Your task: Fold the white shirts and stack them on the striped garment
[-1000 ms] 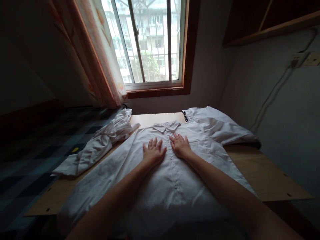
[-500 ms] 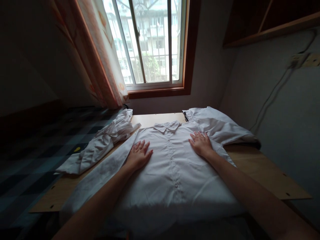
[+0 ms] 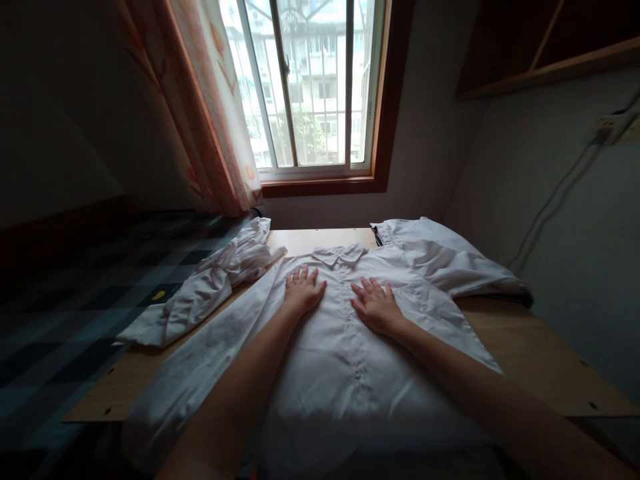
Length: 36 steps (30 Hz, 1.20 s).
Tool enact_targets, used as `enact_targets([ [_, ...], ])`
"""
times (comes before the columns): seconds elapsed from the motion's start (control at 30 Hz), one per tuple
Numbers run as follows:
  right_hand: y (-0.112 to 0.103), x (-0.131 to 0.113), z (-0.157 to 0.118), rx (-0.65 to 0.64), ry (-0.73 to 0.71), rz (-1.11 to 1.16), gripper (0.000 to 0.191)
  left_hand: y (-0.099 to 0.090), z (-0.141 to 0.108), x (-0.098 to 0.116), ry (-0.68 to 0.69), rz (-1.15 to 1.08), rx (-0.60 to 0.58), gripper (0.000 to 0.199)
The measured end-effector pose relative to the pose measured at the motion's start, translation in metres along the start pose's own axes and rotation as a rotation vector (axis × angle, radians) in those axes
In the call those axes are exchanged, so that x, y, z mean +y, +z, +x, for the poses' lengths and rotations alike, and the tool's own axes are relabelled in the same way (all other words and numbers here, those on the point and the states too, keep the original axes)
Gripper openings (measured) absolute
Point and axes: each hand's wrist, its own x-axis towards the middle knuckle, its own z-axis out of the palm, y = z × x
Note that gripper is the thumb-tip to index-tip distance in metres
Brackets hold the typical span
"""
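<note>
A white button-up shirt [image 3: 320, 360] lies spread face up on a wooden board, its collar [image 3: 340, 254] toward the window. My left hand [image 3: 303, 291] rests flat on the chest, left of the button line, with its fingers spread. On the other side of the buttons, my right hand [image 3: 376, 305] lies palm down on the cloth, fingers apart. Neither hand grips the fabric. The shirt's lower hem hangs in shadow over the near edge of the board.
The wooden board [image 3: 540, 360] shows bare wood at right. A crumpled white garment [image 3: 200, 293] lies at its left edge, partly over a checked bedcover [image 3: 75, 320]. More white cloth [image 3: 445, 257] sits at the right back. Behind are a window [image 3: 320, 100] and a curtain [image 3: 200, 120].
Both hands have slid inward toward the button line, the left one rightward and slightly up, the right one leftward and slightly down. The view has shifted a little.
</note>
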Motion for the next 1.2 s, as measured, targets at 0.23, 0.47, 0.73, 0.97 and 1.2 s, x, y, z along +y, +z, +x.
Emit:
enact_targets([
  [0.23, 0.002, 0.016, 0.029, -0.001, -0.049, 0.025, 0.057, 0.002, 0.021, -0.006, -0.017, -0.021, -0.021, 0.072],
  [0.47, -0.002, 0.028, 0.064, -0.004, -0.053, 0.015, 0.057, 0.003, 0.051, 0.001, -0.048, -0.035, -0.019, 0.073],
  [0.73, 0.004, 0.019, 0.050, 0.011, 0.028, 0.010, 0.059, 0.001, 0.059, 0.002, 0.038, -0.011, -0.025, 0.070],
  [0.97, -0.001, 0.013, 0.037, -0.008, 0.043, 0.012, 0.059, 0.000, 0.038, -0.003, 0.083, -0.011, -0.023, 0.070],
  [1.2, -0.010, -0.010, 0.072, 0.132, 0.055, -0.100, 0.054, 0.001, 0.031, -0.003, 0.066, -0.008, 0.020, 0.068],
])
